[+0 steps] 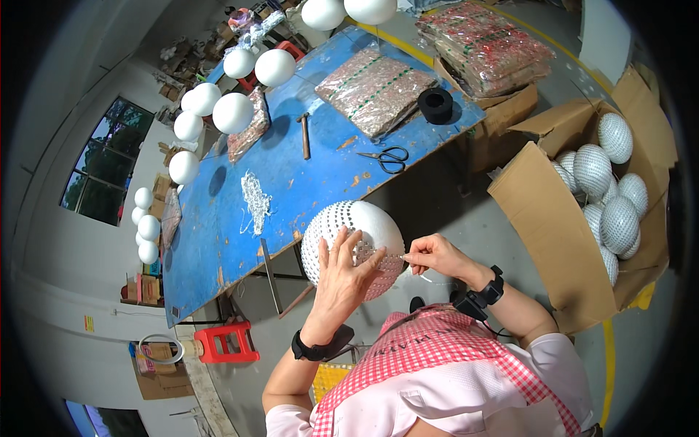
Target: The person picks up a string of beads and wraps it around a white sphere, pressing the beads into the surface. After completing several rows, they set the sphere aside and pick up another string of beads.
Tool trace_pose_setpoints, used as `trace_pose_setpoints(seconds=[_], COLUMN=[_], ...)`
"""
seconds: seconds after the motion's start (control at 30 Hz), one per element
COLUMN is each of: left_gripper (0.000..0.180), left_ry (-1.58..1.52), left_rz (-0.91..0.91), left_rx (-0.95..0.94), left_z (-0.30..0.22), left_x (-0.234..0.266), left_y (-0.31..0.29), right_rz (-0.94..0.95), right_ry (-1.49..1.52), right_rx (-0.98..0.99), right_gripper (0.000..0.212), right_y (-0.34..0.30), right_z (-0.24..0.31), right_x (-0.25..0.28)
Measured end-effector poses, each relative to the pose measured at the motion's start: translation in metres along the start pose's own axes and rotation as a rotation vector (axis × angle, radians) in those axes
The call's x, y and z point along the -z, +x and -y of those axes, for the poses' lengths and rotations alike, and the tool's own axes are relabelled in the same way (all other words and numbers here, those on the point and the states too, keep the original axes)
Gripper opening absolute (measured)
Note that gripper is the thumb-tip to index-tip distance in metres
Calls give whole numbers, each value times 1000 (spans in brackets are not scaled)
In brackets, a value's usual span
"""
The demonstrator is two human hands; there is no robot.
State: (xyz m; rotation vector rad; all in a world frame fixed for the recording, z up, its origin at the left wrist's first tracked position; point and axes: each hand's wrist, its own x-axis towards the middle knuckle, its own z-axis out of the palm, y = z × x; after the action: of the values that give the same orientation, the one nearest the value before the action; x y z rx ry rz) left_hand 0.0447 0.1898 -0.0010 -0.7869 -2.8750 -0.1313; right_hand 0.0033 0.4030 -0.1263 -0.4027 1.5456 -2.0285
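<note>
Above my lap at the table's near edge is a large white ball [375,222], partly covered with rows of small, shiny bead-like dots. The upper right of the ball is plain white. My left hand [342,273] lies over its front with fingers and thumb spread, steadying it. At the ball's right side, my right hand [440,258] is closed in a pinch on a thin white strand [437,282]. The strand's end reaches the ball's surface, and its loose part hangs below my fingers. The ball's underside is hidden.
The blue table [291,189] holds a hammer [304,137], scissors [389,158], a strand bundle [255,200], a black roll [435,105] and a plastic-wrapped pack [375,87]. Several white balls [233,113] line its far side. A cardboard box [542,226] of beaded egg shapes [593,169] stands right.
</note>
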Motion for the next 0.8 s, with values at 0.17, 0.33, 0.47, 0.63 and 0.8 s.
trace_pose_setpoints(seconds=[0.17,0.33,0.47,0.63,0.8], left_gripper=[51,54,60,58,49], left_ry=[-57,-65,-103,-83,-48], left_rz=[9,-47,-22,-56,-75], left_rx=[-2,-35,46,59,1], left_z=[3,14,-6,-3,-7], left_x=[5,-2,8,2,-2], left_y=[0,-6,0,-5,-14], right_rz=[-7,61,45,21,123], right_ry=[-30,-8,-1,-5,-5], right_rx=[2,-3,-37,-76,-93], right_gripper=[24,21,20,21,22], right_y=[8,7,4,-3,-8], right_z=[-7,8,8,12,25], right_x=[1,-7,-10,-14,-19])
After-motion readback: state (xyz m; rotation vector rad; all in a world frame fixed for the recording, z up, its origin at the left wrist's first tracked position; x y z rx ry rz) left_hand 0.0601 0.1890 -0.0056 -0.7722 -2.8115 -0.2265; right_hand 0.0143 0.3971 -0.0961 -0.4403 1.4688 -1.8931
